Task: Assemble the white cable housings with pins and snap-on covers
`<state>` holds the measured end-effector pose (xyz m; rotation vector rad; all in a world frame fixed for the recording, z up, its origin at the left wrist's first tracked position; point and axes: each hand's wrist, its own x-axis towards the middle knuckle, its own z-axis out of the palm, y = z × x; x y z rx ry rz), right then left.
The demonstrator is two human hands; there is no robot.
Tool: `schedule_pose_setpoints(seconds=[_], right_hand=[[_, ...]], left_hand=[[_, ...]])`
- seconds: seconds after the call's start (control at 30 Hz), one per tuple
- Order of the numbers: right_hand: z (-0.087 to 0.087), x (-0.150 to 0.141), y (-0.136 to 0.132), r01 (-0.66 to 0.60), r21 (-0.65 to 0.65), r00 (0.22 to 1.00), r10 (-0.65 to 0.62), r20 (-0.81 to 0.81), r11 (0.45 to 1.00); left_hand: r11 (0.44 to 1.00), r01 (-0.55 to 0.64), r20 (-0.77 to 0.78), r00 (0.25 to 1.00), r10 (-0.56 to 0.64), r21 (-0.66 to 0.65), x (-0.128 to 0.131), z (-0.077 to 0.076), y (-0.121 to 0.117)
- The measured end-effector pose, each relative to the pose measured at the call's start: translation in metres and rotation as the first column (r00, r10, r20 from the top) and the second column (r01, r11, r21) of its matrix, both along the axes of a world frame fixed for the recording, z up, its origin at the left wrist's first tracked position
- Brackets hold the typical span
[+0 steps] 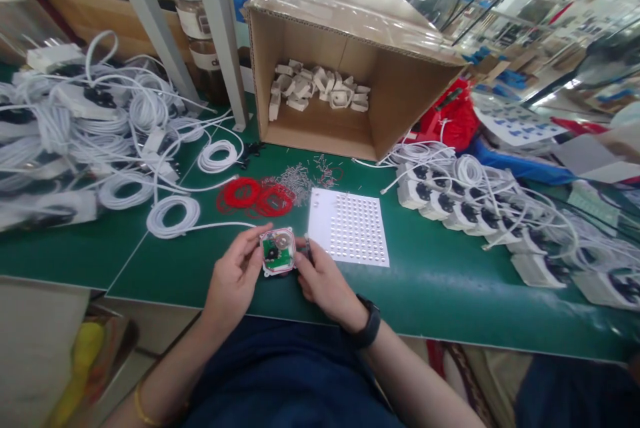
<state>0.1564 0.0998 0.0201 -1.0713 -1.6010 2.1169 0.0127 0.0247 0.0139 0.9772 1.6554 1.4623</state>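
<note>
Both of my hands hold a small square white device (277,251) with a green circuit board showing inside, just above the near edge of the green table (430,295). My left hand (234,278) grips its left side, fingers curled around it. My right hand (320,281), with a black watch on the wrist, pinches its right side. A thin white cable (173,216) runs from the device to a coil on the left. A white perforated sheet (349,227) lies just right of my hands.
Red wire coils (255,197) and several small metal screws (300,179) lie behind my hands. An open cardboard box (345,61) holding white plastic parts stands at the back. Piles of white cables (90,128) fill the left; finished white units (480,208) line the right.
</note>
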Motion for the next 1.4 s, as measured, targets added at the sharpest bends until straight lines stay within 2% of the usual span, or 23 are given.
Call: schedule_pose_setpoints(seconds=[0.1,0.2,0.3,0.4,0.53,0.67,0.7,0.77,0.83,0.87,0.97,1.07,1.1,1.13,1.17,1.23,1.27,1.33,1.4], right_hand=[[0.003,0.001,0.001,0.012,0.032,1.0,-0.011,-0.026,0.999],[0.004,0.001,0.003,-0.015,0.056,1.0,0.016,-0.022,0.998],[0.004,0.001,0.004,-0.041,0.076,0.999,0.04,0.006,0.996],[0.001,0.0,0.004,-0.021,0.093,0.999,0.016,0.051,0.995],[-0.002,0.005,0.006,-0.024,0.203,0.994,0.002,0.106,0.979],[0.01,0.018,0.018,-0.188,0.316,0.96,0.106,0.258,0.93],[0.016,0.019,0.021,-0.206,0.351,0.946,0.093,0.312,0.913],[0.026,0.015,0.024,-0.177,0.483,0.928,-0.017,0.371,0.858],[0.03,0.004,0.022,-0.139,0.643,0.929,-0.126,0.348,0.753],[0.029,-0.004,0.019,-0.146,0.703,0.932,-0.142,0.334,0.696],[0.018,-0.018,0.01,-0.209,0.803,0.946,-0.092,0.31,0.558],[0.005,-0.011,0.01,-0.26,0.874,0.964,0.05,0.263,0.41],[0.003,-0.006,0.014,-0.254,0.887,0.967,0.099,0.234,0.385],[0.003,-0.002,0.021,-0.23,0.892,0.972,0.13,0.194,0.39],[0.005,0.001,0.031,-0.187,0.889,0.981,0.131,0.145,0.417],[0.014,-0.004,0.059,-0.078,0.876,0.997,0.043,0.066,0.476],[0.02,-0.014,0.076,-0.037,0.878,0.998,-0.02,0.053,0.477],[0.028,-0.046,0.112,-0.078,0.905,0.983,-0.118,0.139,0.417],[0.031,-0.089,0.145,-0.296,0.901,0.934,-0.099,0.342,0.317]], left_hand=[[0.996,0.085,0.038,0.996,-0.086,0.027,0.004,-0.004,-0.006],[0.993,0.112,0.023,0.993,-0.113,0.03,0.007,-0.01,-0.009],[0.993,0.113,-0.063,0.992,-0.112,0.017,0.008,-0.016,-0.008],[0.992,0.128,-0.227,0.966,-0.122,0.008,0.007,-0.023,-0.008],[0.991,0.131,-0.5,0.859,-0.107,0.012,0.003,-0.033,-0.008],[0.988,0.154,-0.665,0.741,-0.097,0.027,0.001,-0.039,-0.01],[0.986,0.164,-0.685,0.723,-0.097,0.034,0.001,-0.039,-0.01],[0.982,0.182,-0.714,0.693,-0.093,0.049,0.002,-0.039,-0.009],[0.979,0.19,-0.734,0.674,-0.079,0.069,0.002,-0.04,-0.009],[0.979,0.189,-0.743,0.666,-0.066,0.082,0.002,-0.04,-0.009],[0.977,0.184,-0.774,0.633,-0.032,0.11,0.002,-0.044,-0.008],[0.976,0.166,-0.805,0.593,0.015,0.14,0.002,-0.05,-0.006],[0.976,0.161,-0.813,0.581,0.029,0.149,0.003,-0.051,-0.005],[0.975,0.156,-0.82,0.571,0.041,0.158,0.003,-0.051,-0.004],[0.975,0.154,-0.827,0.561,0.045,0.158,0.003,-0.051,-0.003],[0.98,0.153,-0.839,0.543,0.024,0.127,0.004,-0.049,-0.002],[0.983,0.153,-0.844,0.536,0.006,0.104,0.005,-0.048,-0.002],[0.987,0.151,-0.851,0.525,-0.027,0.062,0.005,-0.044,-0.002],[0.988,0.151,-0.855,0.517,-0.041,0.044,0.005,-0.041,-0.002]])
